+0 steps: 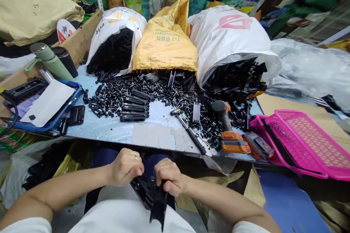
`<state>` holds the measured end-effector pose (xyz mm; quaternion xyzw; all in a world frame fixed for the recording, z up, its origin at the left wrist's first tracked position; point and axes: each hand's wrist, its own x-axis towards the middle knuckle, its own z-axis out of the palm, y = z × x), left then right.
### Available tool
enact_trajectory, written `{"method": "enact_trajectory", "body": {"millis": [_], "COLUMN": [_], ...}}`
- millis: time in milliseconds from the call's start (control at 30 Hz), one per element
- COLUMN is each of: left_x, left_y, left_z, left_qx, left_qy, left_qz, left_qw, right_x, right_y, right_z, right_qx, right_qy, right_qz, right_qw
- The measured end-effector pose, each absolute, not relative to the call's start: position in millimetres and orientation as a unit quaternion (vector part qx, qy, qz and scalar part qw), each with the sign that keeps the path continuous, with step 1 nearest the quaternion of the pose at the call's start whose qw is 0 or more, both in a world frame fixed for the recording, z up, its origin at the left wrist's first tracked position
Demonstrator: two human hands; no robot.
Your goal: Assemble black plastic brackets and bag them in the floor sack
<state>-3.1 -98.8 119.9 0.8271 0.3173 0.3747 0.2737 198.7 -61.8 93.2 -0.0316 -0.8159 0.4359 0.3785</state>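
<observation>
Grip: our left hand point(127, 165) and right hand point(169, 176), fingers curled closed, grasp a black channelled plastic part point(158, 204) | Place: before our white shirt point(125, 216), nearer us than the blue table point(102, 126) | Beyond: we see a hammer point(193, 139) left of a cordless drill point(227, 123)

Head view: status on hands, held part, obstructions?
Left hand and right hand closed on black channelled plastic part; held before white shirt. Orange-and-black drill upright on pale-blue tabletop beyond. Nothing seen blocking hands.
</observation>
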Motion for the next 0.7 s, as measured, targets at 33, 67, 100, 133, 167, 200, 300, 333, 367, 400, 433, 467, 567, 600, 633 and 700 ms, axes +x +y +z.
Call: {"method": "enact_trajectory", "body": {"millis": [33,67,100,133,167,200,300,333,367,400,433,467,567,600,633,700], "left_x": [-7,-11,-16,-21,-26,-29,-33,-32,-30,-29,-27,-26,-26,-27,-29,-34], "left_y": [-97,-93,-87,-80,-73,-65,-49,-46,-45,-45,-45,-46,-47,-47,-46,-43], "left_z": [117,113,109,104,99,95,89,88,89,90,91,92,94,93,93,91], "left_qx": [0.833,0.839,0.84,0.835,0.824,0.809,0.763,0.755,0.751,0.75,0.752,0.755,0.763,0.762,0.761,0.758], "left_qy": [0.338,0.37,0.414,0.467,0.518,0.563,0.644,0.653,0.658,0.659,0.657,0.652,0.642,0.643,0.645,0.648], "left_qz": [0.356,0.327,0.29,0.242,0.191,0.138,0.034,0.02,0.013,0.01,0.009,0.009,0.015,0.018,0.023,0.042], "left_qw": [0.255,0.23,0.198,0.163,0.128,0.098,0.053,0.052,0.053,0.056,0.06,0.065,0.076,0.076,0.074,0.063], "right_x": [197,197,197,197,197,195,184,179,173,168,164,160,155,155,156,163], "right_y": [-59,-53,-46,-38,-30,-23,-10,-8,-6,-4,-2,0,7,8,10,12], "right_z": [88,83,80,78,78,79,86,89,91,92,93,94,95,96,97,99], "right_qx": [-0.039,-0.057,-0.095,-0.151,-0.216,-0.277,-0.359,-0.348,-0.326,-0.298,-0.266,-0.236,-0.175,-0.165,-0.159,-0.165], "right_qy": [-0.826,-0.844,-0.867,-0.891,-0.909,-0.918,-0.926,-0.933,-0.943,-0.953,-0.962,-0.97,-0.983,-0.985,-0.985,-0.982], "right_qz": [0.421,0.396,0.364,0.324,0.279,0.234,0.112,0.079,0.05,0.028,0.013,0.004,-0.004,-0.006,-0.008,-0.011], "right_qw": [0.373,0.357,0.326,0.28,0.222,0.157,0.033,0.032,0.04,0.05,0.056,0.055,0.053,0.059,0.069,0.091]}}
